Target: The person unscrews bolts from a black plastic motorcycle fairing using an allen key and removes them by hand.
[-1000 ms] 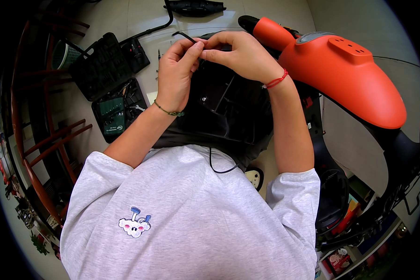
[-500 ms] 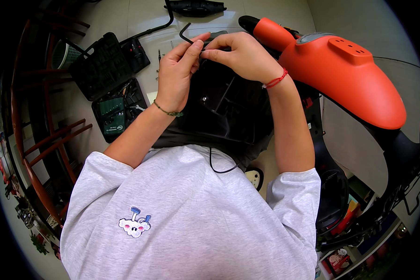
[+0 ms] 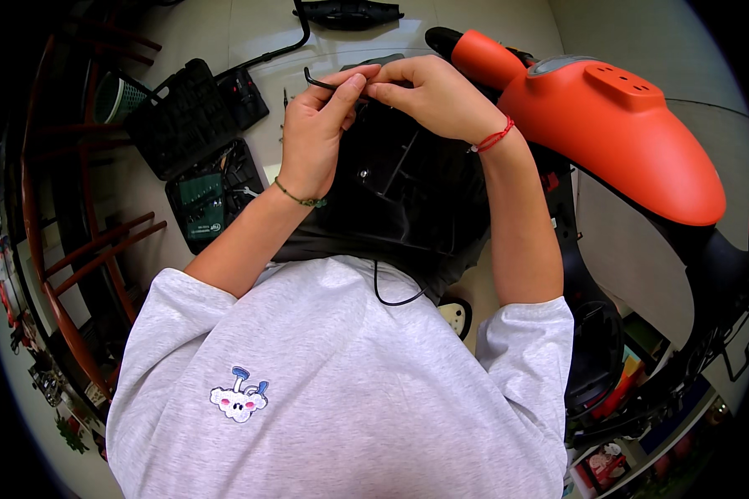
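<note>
My left hand (image 3: 314, 129) is closed, thumb against forefinger, on a black hex key (image 3: 311, 80). The key's short bent end sticks out to the left, past the fingers. My right hand (image 3: 434, 96) meets the left one at the fingertips. Its thumb and forefinger are pinched together near the key's other end, and what lies between them is hidden. Below both hands, a glossy black plastic part (image 3: 373, 158) rests over my lap, with a small shiny round spot on it. A thin black cable (image 3: 383, 295) loops out against my shirt.
To the left on the floor lies an open black tool case (image 3: 183, 125) with a green tool pouch (image 3: 201, 204). A large orange body shell (image 3: 616, 141) with a grey insert stands close on the right. Wooden chair rails (image 3: 100, 249) line the left, and a black part (image 3: 349, 14) lies far ahead.
The hex key has tilted and turned, so its bent end now sits lower and further left. Both hands stay together in nearly the same place.
</note>
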Demonstrator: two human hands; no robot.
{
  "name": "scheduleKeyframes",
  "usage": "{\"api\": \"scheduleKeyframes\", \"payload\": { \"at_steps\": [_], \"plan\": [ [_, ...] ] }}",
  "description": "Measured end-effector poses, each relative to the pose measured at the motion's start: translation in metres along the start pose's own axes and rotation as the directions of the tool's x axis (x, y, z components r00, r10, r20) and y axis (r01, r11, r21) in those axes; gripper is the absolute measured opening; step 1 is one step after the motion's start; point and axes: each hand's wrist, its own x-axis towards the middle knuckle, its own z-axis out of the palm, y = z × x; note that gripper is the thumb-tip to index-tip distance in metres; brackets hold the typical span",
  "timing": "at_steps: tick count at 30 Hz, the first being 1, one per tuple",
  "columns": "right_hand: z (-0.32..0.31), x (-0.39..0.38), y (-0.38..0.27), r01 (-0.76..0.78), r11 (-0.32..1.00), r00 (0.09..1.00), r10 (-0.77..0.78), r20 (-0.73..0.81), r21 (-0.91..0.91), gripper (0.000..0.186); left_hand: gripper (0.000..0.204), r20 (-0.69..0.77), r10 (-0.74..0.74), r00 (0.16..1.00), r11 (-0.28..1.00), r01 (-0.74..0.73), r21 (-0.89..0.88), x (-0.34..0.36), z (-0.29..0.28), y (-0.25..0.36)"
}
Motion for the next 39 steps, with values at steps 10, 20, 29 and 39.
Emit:
{"api": "scheduleKeyframes", "payload": {
  "at_steps": [10, 20, 29, 39],
  "plan": [
    [0.003, -0.002, 0.001, 0.062, 0.997, 0.998, -0.063, -0.022, -0.037, 0.024, 0.026, -0.021, -0.001, 1.0, 0.999, 0.0, -0.04, 0.002, 0.002, 0.0],
    [0.005, -0.001, -0.001, 0.037, 0.995, 0.999, -0.039, -0.02, -0.093, 0.023, 0.022, -0.023, 0.025, 0.999, 1.0, -0.025, -0.015, 0.003, 0.0, 0.003],
    [0.007, -0.004, -0.003, 0.027, 1.0, 0.987, -0.028, -0.156, -0.004, 0.022, 0.023, 0.08, -0.286, 0.955, 0.868, 0.293, -0.401, -0.007, -0.017, 0.024],
    [0.007, -0.001, 0.004, 0.146, 0.865, 0.918, 0.063, -0.392, 0.48, 0.025, 0.029, 0.162, -0.324, 0.932, 0.854, 0.362, -0.375, -0.011, -0.03, 0.025]
  ]
}}
